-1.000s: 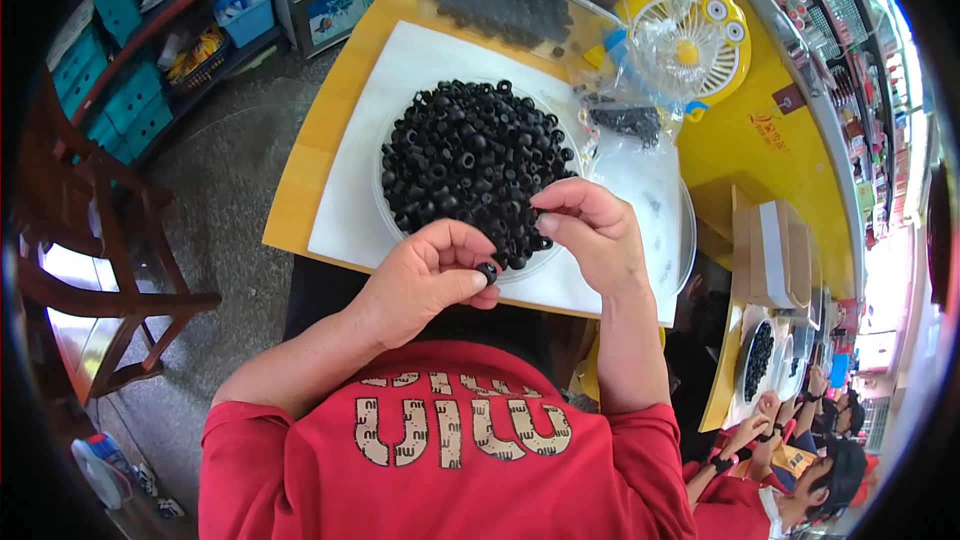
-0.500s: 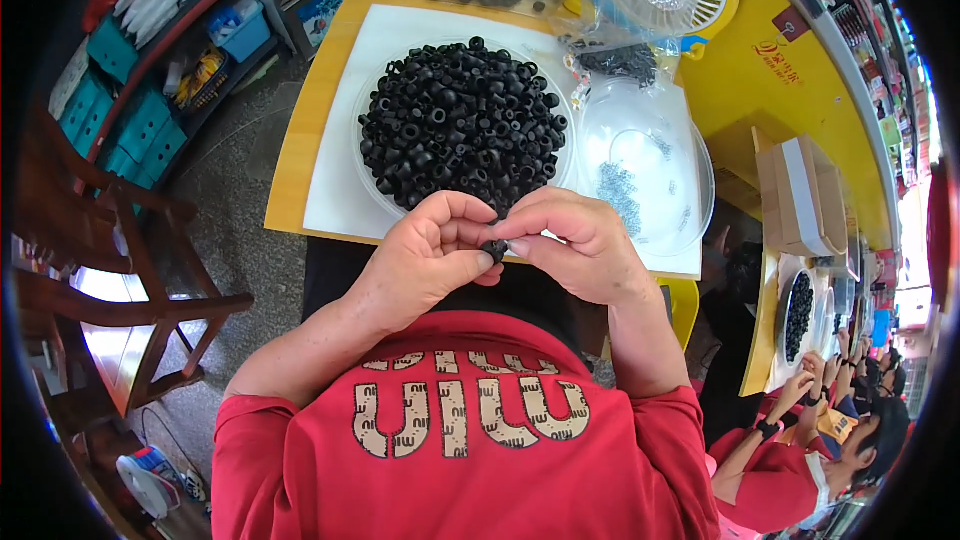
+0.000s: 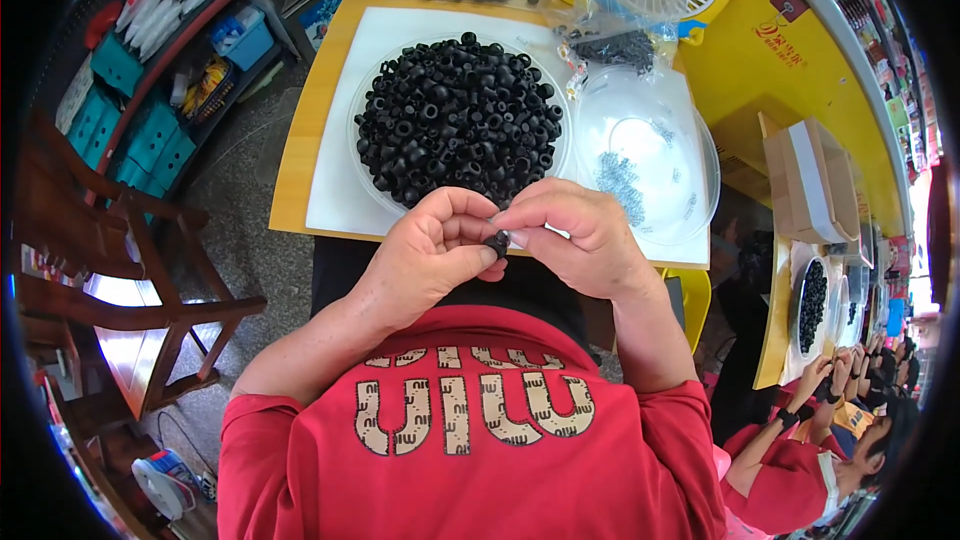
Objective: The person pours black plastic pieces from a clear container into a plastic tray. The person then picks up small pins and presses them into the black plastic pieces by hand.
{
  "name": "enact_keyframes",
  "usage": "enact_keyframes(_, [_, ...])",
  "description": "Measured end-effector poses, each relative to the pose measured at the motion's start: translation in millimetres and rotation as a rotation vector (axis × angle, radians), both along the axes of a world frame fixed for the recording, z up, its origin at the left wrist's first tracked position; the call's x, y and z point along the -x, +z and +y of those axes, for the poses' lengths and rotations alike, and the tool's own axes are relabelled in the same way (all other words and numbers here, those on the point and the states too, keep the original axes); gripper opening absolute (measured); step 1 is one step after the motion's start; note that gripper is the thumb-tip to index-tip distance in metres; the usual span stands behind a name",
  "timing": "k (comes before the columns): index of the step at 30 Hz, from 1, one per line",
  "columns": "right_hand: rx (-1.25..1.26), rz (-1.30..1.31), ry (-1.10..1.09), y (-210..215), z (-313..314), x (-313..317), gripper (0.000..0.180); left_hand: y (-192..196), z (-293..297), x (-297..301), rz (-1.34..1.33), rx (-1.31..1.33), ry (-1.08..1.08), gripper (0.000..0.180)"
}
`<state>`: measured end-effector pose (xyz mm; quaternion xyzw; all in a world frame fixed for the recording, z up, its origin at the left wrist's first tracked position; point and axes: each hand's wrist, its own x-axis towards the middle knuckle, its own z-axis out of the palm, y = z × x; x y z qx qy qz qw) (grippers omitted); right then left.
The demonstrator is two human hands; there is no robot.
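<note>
Both hands now sit nearer the body, left hand (image 3: 430,255) and right hand (image 3: 570,240) pinching one small black ring (image 3: 497,242), seemingly light, rubbery, best gripped by its rim.

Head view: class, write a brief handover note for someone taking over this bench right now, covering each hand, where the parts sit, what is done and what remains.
Left hand and right hand meet at the table's near edge, pinching one small black ring between their fingertips.
Clear dish ahead of the left hand is heaped with black rings.
Second clear dish ahead of the right hand holds only a scatter of small grey pieces.
Done: one ring picked up.
Left: the heap looks nearly full.
</note>
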<state>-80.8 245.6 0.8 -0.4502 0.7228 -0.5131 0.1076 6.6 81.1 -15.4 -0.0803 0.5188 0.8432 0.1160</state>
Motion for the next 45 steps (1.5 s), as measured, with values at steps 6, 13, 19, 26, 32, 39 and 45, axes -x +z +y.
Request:
enact_keyframes(6, [-0.005, 0.044, -0.003, -6, 0, -4, 0.018, -5, 4, -1, -0.014, -0.016, 0.042, 0.03])
enact_keyframes(13, [0.048, -0.017, -0.006, -14, 0, -4, 0.017, -9, 3, -1, -0.047, -0.112, 0.05, 0.03])
enact_keyframes(19, [0.066, 0.007, 0.02, -22, 0, -5, 0.018, -9, 6, 2, -0.07, -0.122, 0.089, 0.028])
enact_keyframes(26, [-0.149, 0.452, -0.121, -18, 2, -8, 0.039, -7, 9, 4, -0.062, -0.066, 0.162, 0.031])
enact_keyframes(32, [-0.369, 0.699, -0.159, -19, 0, -12, 0.045, -8, 16, 6, -0.043, -0.026, 0.133, 0.035])
enact_keyframes(39, [-0.3, 0.773, -0.142, -23, 8, -3, 0.033, -8, 19, 5, -0.067, 0.049, 0.057, 0.03])
enact_keyframes(45, [-0.294, 0.784, -0.085, -23, 16, -1, 0.027, -11, 15, 2, -0.126, 0.099, -0.114, 0.019])
